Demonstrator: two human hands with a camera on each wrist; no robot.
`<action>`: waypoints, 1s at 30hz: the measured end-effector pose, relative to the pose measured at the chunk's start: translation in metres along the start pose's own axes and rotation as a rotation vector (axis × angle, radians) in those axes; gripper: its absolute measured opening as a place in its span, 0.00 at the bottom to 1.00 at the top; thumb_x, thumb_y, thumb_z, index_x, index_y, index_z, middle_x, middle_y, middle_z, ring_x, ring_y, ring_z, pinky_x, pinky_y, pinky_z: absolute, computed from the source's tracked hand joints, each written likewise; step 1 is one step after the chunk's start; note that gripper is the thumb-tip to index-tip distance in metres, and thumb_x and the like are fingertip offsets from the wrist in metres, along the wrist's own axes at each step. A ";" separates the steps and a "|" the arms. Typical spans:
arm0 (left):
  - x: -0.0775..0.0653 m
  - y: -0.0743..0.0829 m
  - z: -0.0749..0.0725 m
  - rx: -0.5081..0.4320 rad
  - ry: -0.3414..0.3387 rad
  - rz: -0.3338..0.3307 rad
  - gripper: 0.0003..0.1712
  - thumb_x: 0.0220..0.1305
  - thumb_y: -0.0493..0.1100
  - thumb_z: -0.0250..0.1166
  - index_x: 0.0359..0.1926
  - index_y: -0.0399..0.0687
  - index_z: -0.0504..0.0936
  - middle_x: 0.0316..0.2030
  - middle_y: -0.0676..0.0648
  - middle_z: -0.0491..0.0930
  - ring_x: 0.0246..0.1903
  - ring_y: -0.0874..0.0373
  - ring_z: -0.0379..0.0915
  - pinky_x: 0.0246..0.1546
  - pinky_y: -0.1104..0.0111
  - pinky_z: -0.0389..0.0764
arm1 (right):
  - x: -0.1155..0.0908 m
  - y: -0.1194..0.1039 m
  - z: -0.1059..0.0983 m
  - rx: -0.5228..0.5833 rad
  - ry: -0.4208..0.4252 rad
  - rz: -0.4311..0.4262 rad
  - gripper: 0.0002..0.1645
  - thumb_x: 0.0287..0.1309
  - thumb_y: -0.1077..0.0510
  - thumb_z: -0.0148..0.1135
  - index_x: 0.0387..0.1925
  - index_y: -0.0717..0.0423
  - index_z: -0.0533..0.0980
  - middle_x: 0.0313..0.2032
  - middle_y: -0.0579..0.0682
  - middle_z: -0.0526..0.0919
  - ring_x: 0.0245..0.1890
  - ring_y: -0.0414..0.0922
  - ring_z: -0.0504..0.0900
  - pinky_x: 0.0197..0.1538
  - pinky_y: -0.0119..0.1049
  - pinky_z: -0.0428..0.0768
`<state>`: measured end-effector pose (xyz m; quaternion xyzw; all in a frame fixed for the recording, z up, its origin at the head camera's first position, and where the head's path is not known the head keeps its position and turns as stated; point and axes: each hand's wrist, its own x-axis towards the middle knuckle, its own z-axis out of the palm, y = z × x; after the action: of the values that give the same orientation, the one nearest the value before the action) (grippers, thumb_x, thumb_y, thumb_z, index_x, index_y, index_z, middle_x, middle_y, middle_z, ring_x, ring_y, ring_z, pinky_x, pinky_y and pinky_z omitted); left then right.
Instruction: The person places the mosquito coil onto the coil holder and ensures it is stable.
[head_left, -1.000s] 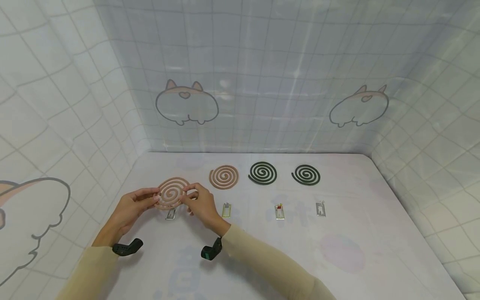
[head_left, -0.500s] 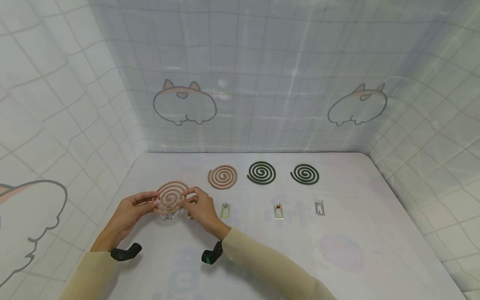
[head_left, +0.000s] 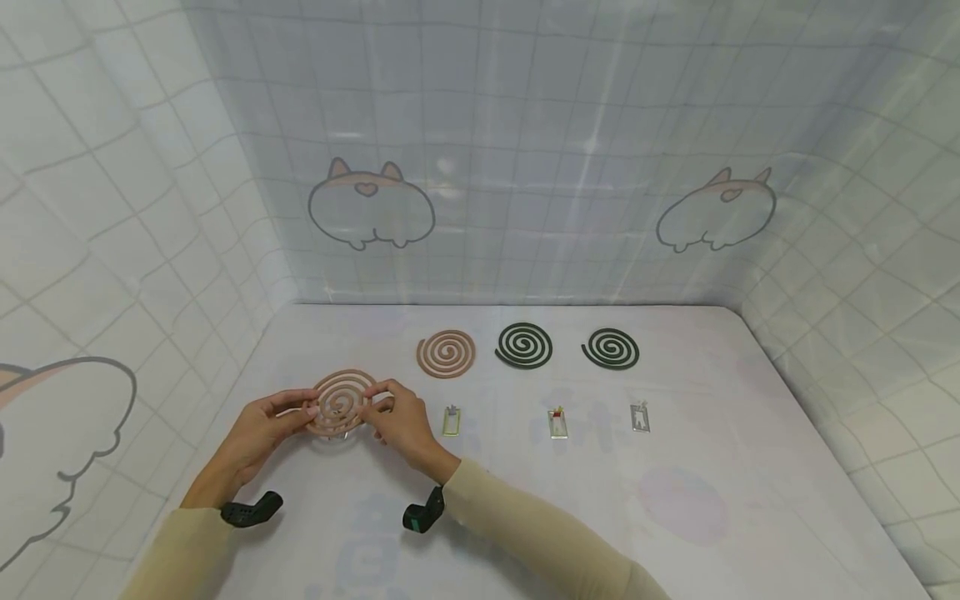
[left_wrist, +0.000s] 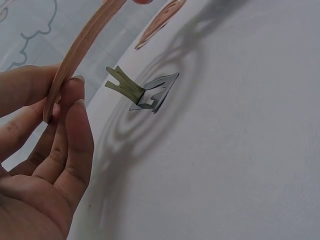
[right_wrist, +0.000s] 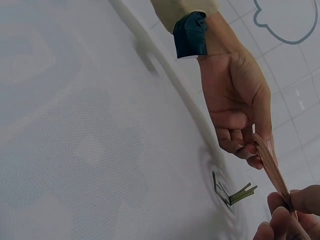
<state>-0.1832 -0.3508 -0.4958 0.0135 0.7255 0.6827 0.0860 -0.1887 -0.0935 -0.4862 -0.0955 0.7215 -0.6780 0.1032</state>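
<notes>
Right now, in the head view, the left hand (head_left: 258,425) and the right hand (head_left: 405,421) pinch opposite edges of a tan coil (head_left: 339,406) over the left part of the surface (head_left: 712,483). To its right lie a second tan coil (head_left: 446,353) and two green coils (head_left: 523,346), with three small metal stands (head_left: 557,422) nearer the person. In the left wrist view, the held coil is tilted above the surface, apart from a fork-pronged stand (left_wrist: 131,91) ringed by its shadow (left_wrist: 196,62). The right wrist view shows both hands gripping it, nearly edge-on, near that prong.
</notes>
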 end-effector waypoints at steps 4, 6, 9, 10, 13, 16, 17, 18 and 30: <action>0.000 -0.002 0.000 0.011 0.006 -0.008 0.26 0.70 0.36 0.68 0.64 0.27 0.75 0.51 0.52 0.80 0.45 0.64 0.80 0.46 0.71 0.84 | 0.000 0.003 0.001 -0.007 0.006 0.012 0.12 0.65 0.58 0.71 0.49 0.50 0.81 0.30 0.55 0.88 0.16 0.41 0.76 0.19 0.29 0.73; -0.001 -0.002 -0.001 0.014 0.008 -0.014 0.26 0.70 0.36 0.68 0.64 0.27 0.75 0.51 0.52 0.79 0.45 0.63 0.80 0.46 0.71 0.84 | 0.001 0.005 0.002 -0.010 0.009 0.012 0.11 0.65 0.58 0.71 0.48 0.49 0.81 0.29 0.51 0.88 0.16 0.41 0.76 0.18 0.28 0.73; -0.001 -0.002 -0.001 0.025 0.008 -0.028 0.26 0.70 0.37 0.69 0.64 0.29 0.76 0.51 0.53 0.79 0.45 0.63 0.79 0.46 0.71 0.84 | 0.001 0.006 0.002 -0.024 0.005 0.007 0.11 0.66 0.58 0.70 0.49 0.50 0.81 0.28 0.48 0.87 0.16 0.44 0.78 0.18 0.28 0.73; -0.002 -0.002 -0.001 0.030 0.009 -0.034 0.26 0.70 0.37 0.69 0.64 0.29 0.76 0.51 0.53 0.79 0.46 0.63 0.79 0.46 0.71 0.84 | 0.001 0.007 0.002 -0.029 0.003 0.004 0.11 0.66 0.58 0.70 0.49 0.50 0.81 0.28 0.47 0.87 0.17 0.45 0.78 0.18 0.28 0.73; -0.002 -0.003 -0.001 0.052 0.014 -0.047 0.27 0.69 0.38 0.70 0.65 0.32 0.77 0.52 0.54 0.79 0.46 0.64 0.78 0.46 0.71 0.84 | 0.001 0.008 0.002 -0.043 -0.007 -0.009 0.12 0.67 0.59 0.68 0.50 0.51 0.81 0.27 0.47 0.88 0.18 0.50 0.80 0.18 0.28 0.73; -0.001 -0.005 -0.001 0.070 0.019 -0.052 0.27 0.69 0.39 0.70 0.65 0.32 0.77 0.51 0.54 0.79 0.46 0.64 0.78 0.45 0.71 0.84 | 0.000 0.009 0.002 -0.045 -0.011 -0.014 0.12 0.68 0.59 0.68 0.51 0.52 0.81 0.28 0.48 0.88 0.19 0.53 0.81 0.18 0.29 0.73; -0.001 -0.005 -0.001 0.076 0.021 -0.053 0.27 0.69 0.39 0.70 0.65 0.31 0.76 0.51 0.54 0.79 0.46 0.64 0.79 0.45 0.71 0.84 | 0.000 0.010 0.002 -0.044 -0.011 -0.013 0.12 0.67 0.59 0.69 0.50 0.52 0.81 0.28 0.49 0.88 0.19 0.53 0.80 0.18 0.29 0.72; -0.001 -0.006 -0.001 0.078 0.022 -0.054 0.28 0.69 0.39 0.70 0.65 0.31 0.76 0.51 0.54 0.79 0.46 0.64 0.79 0.45 0.71 0.84 | 0.000 0.011 0.002 -0.044 -0.012 -0.010 0.11 0.67 0.58 0.69 0.50 0.51 0.81 0.28 0.50 0.88 0.19 0.53 0.80 0.18 0.29 0.72; 0.003 -0.010 0.001 0.075 0.014 -0.038 0.27 0.69 0.37 0.70 0.63 0.26 0.75 0.49 0.54 0.82 0.44 0.64 0.81 0.45 0.70 0.85 | 0.001 0.017 0.004 -0.041 -0.009 0.004 0.11 0.67 0.58 0.70 0.49 0.50 0.80 0.27 0.46 0.88 0.15 0.46 0.76 0.18 0.29 0.71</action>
<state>-0.1850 -0.3500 -0.5057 -0.0019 0.7514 0.6532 0.0932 -0.1883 -0.0965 -0.5034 -0.0992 0.7348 -0.6626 0.1057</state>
